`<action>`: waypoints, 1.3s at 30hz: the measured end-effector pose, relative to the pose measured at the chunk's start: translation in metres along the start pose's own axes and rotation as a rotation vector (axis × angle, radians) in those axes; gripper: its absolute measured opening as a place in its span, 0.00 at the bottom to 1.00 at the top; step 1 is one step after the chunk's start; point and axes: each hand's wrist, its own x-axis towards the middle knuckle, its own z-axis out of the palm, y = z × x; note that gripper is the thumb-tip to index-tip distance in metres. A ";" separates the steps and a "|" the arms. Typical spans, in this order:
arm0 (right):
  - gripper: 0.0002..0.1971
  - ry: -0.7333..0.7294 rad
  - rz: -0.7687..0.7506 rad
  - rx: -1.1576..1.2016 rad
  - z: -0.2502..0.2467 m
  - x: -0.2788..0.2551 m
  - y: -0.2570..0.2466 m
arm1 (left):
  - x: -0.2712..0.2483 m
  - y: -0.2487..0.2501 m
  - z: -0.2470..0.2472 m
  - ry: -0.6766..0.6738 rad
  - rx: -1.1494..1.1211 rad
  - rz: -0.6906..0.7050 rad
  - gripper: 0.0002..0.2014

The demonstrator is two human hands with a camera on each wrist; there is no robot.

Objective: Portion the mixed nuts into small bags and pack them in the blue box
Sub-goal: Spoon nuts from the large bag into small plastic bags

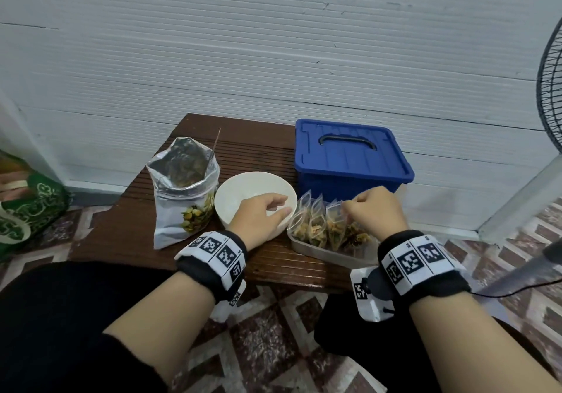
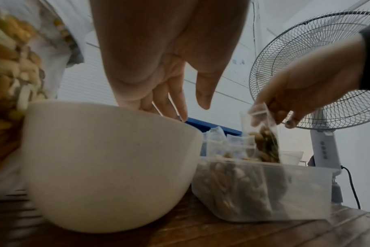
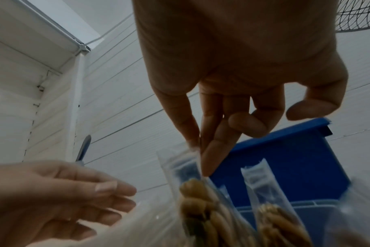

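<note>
**Soft, cool indoor light; sharp head view, blurred wrist views**

The head view is evenly lit and fairly bright, with a cool bluish cast on the white wall (image 1: 273, 42). Shadows are faint and soft. Straight wall lines bow near the edges from the wide lens. A little glare shows on the silver foil bag (image 1: 179, 167).

Both wrist views are dimmer and grainy. The left hand (image 2: 169, 55) and the right hand (image 3: 239, 66) look dark against the pale wall behind them. In the left wrist view the white bowl (image 2: 108, 167) and the counter (image 2: 222, 234) are smeared by blur. In the right wrist view the small bags (image 3: 201, 200) are soft and out of focus.
</note>
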 end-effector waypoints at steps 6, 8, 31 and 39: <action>0.12 -0.064 0.015 -0.168 0.012 -0.003 0.006 | 0.014 -0.008 -0.008 0.087 0.069 -0.087 0.17; 0.12 -0.043 0.001 -0.213 0.012 -0.003 0.007 | 0.020 -0.013 -0.012 0.067 0.161 -0.127 0.19; 0.09 0.077 -0.166 -0.173 0.020 0.004 -0.031 | 0.030 -0.026 -0.011 0.052 0.208 -0.035 0.05; 0.08 0.030 -0.210 -0.116 0.028 0.006 -0.041 | 0.031 -0.012 -0.023 0.191 -0.042 0.100 0.07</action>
